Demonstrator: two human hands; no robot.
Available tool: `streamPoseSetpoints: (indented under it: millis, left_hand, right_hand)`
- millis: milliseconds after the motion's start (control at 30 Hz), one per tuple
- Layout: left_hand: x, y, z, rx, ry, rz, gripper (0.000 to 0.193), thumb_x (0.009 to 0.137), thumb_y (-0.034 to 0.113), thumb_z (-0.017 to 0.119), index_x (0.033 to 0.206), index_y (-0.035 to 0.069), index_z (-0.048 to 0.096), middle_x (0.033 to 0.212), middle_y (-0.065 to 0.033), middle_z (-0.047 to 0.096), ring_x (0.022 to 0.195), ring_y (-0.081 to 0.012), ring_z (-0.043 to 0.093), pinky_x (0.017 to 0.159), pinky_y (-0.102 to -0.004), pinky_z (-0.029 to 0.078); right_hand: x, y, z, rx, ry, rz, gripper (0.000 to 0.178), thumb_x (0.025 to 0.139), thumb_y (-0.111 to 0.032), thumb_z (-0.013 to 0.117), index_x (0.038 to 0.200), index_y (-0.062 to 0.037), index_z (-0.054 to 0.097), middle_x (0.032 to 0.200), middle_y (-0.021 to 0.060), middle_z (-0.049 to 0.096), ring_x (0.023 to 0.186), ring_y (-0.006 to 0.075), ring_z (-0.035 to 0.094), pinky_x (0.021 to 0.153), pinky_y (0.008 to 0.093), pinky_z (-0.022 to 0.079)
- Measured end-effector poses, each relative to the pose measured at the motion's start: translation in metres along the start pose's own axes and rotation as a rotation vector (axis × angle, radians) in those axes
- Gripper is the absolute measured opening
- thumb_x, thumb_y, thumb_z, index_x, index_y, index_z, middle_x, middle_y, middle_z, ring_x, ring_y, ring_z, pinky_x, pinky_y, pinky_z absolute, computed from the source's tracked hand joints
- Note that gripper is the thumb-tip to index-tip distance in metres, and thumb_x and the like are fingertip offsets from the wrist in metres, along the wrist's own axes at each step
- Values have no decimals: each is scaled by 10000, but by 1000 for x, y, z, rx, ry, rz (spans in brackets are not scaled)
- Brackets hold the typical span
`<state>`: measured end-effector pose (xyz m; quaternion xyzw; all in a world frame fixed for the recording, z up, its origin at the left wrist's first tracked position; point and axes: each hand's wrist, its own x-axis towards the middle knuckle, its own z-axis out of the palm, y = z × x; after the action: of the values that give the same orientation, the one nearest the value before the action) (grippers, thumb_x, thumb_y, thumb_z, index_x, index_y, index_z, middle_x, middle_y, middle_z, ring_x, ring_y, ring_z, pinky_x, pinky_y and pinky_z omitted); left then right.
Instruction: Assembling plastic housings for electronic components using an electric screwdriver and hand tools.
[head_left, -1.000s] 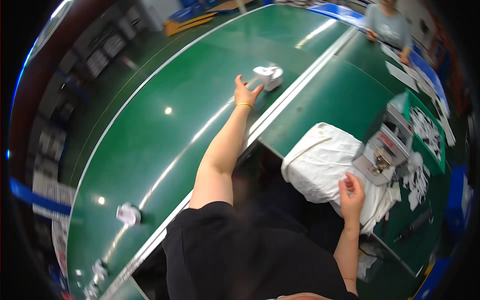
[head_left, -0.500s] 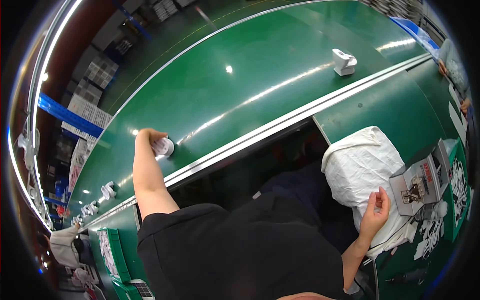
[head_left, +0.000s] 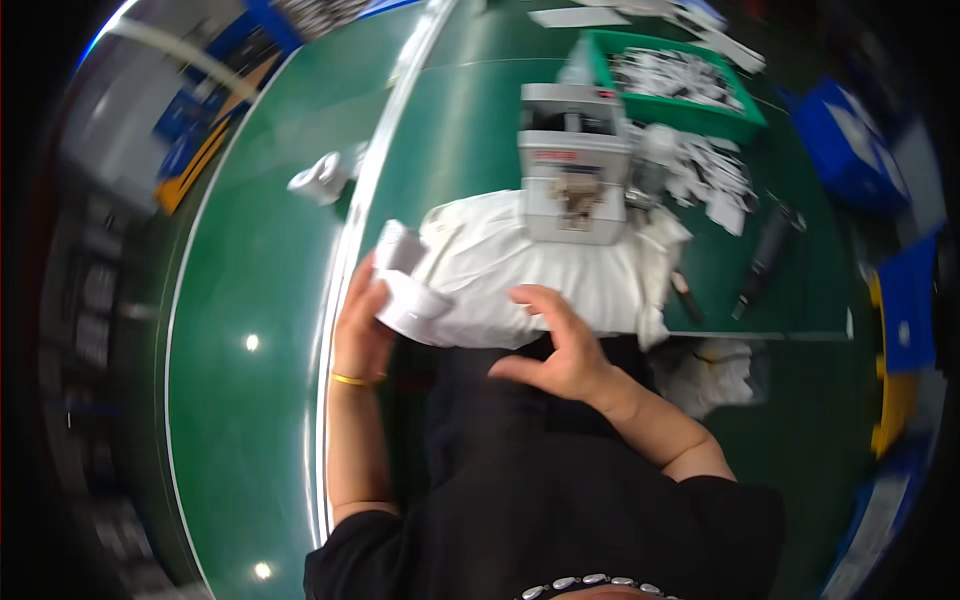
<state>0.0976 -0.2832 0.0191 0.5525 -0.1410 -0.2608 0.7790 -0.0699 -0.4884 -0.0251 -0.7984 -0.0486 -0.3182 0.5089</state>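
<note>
White and glossy, the part (head_left: pixel 412 302) sits left of centre in the frame, tilted, in the grasp of the left hand (head_left: pixel 360 325), whose thumb presses its near side; it overlaps the left edge of the white cloth (head_left: pixel 485 285) in view, though whether they touch I cannot tell. The right hand (head_left: pixel 562 350), at the centre, holds nothing: its thumb and fingers stand well apart, pointing toward the part. The step in hand looks to be bringing the part over the cloth for two-handed handling. The next move would call for a steady left grip and the right hand closing round the part's free side, clear of the grey box (head_left: pixel 572 222) right of upper centre. A second part (head_left: pixel 320 180) lies at upper left.
</note>
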Motion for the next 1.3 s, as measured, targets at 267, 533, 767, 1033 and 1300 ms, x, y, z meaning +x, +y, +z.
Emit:
streamPoseSetpoints:
  millis: [267, 533, 767, 1033, 1300]
  left_hand:
    - [-11, -101, 130, 518, -361, 306, 927, 849, 257, 763, 1531, -50, 214, 1549, -203, 344, 1466, -351, 294, 1177, -483, 278]
    - [-8, -102, 119, 736, -643, 512, 1168, 558, 253, 973, 1498, -11, 331, 1470, -198, 451, 1340, -331, 478, 1110, -413, 384]
    - [18, -115, 89, 952, -400, 565, 1067, 562, 297, 939, 1427, -47, 417, 1296, -191, 545, 1200, -329, 550, 1036, -403, 439]
    - [16, -122, 88, 971, -399, 715, 926, 545, 351, 924, 1290, -17, 515, 1137, -171, 584, 1026, -335, 597, 912, -405, 486]
    - [18, -120, 91, 974, -422, 698, 934, 521, 316, 919, 1290, -13, 504, 1131, -165, 560, 1011, -328, 583, 900, -407, 482]
  right_hand:
    - [-30, -7, -78, 421, 317, 421, 624, 896, -89, 712, 1434, 5, 411, 1229, 99, 606, 1097, 155, 594, 957, 307, 486]
    - [-31, 20, -95, 282, 42, 621, 423, 904, -288, 757, 1215, -23, 649, 941, 23, 688, 837, 71, 590, 762, 227, 490]
    - [76, 83, -203, -636, 401, 269, 267, 860, -279, 722, 1043, -85, 745, 1051, 126, 717, 976, 298, 675, 851, 380, 525]
    - [174, 193, -220, -513, -178, 483, 270, 841, -357, 749, 1045, -184, 780, 1066, 98, 730, 1070, 304, 635, 917, 402, 504]
    - [169, 221, -213, -807, -396, 338, 407, 861, -545, 667, 1186, -309, 730, 1351, 27, 576, 1313, 240, 425, 1029, 454, 319]
